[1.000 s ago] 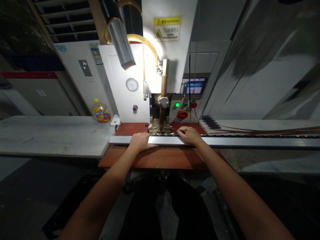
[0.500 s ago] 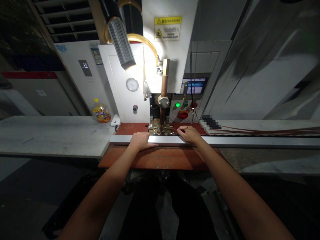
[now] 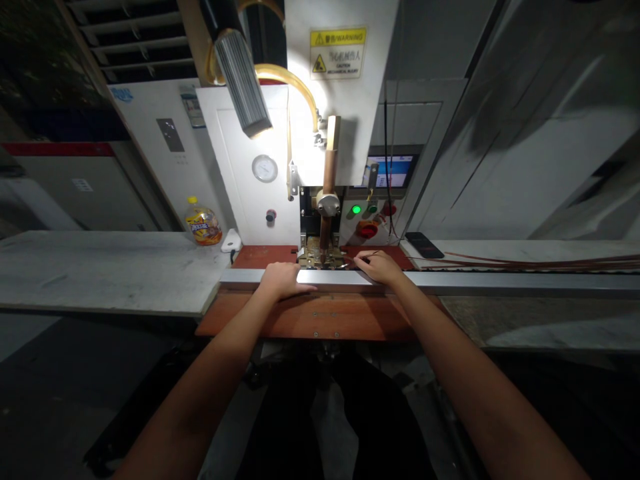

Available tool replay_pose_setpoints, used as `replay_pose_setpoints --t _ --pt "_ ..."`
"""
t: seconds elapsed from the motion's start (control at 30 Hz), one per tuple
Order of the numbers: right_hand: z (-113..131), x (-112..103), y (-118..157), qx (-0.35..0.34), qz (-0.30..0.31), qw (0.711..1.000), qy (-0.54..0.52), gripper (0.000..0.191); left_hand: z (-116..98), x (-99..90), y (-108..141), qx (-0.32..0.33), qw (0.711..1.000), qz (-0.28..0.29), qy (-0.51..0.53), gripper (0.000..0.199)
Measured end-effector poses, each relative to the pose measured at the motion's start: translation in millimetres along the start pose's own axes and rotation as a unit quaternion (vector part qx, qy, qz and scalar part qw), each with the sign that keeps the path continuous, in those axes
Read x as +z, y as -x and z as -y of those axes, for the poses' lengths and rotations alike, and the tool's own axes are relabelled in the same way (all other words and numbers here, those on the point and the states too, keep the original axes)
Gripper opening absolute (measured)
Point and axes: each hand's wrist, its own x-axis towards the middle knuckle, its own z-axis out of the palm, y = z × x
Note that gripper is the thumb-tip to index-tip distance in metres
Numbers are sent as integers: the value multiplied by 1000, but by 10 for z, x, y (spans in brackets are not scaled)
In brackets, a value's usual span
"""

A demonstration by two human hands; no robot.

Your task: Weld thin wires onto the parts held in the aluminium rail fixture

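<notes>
Both hands have kept their places over the last second: left hand, lower centre of the frame, closed over a long, straight, silver-grey metal bar, fingers over the far edge and thumb along the near side; right hand, just right of centre, rests against the bar, its fingertips pinched on a thin dark piece, too small to identify. Bar lies across the frame from centre to right edge, above a reddish-brown flat board, just in front of a vertical copper-coloured rod and its brass-coloured metal fixture. Only clear change: a thin black hanging cable, right of centre, has shifted slightly rightward across the lit screen. Judgement: bar being held steady at the fixture, contact with the rod cannot be told
</notes>
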Motion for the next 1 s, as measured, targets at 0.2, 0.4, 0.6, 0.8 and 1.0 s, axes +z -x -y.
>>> replay_pose_setpoints --t 0.2,0.4,0.6,0.8,1.0 --pt "-4 -9 -7 -1 5 1000 -13 35 13 30 -19 6 1000 -7 -1 81" --pt "14 -39 -22 -4 7 1000 -25 34 10 6 -21 7 1000 2 -4 83" --pt "3 -68 -34 10 -10 998 -67 35 0 -12 -31 4 1000 13 -10 82" --pt "62 -83 -76 38 -34 992 -115 30 -6 -42 -39 2 1000 24 -17 86" --pt "212 -40 -123 31 -16 993 -115 33 -11 -32 -36 -3 999 29 -18 87"
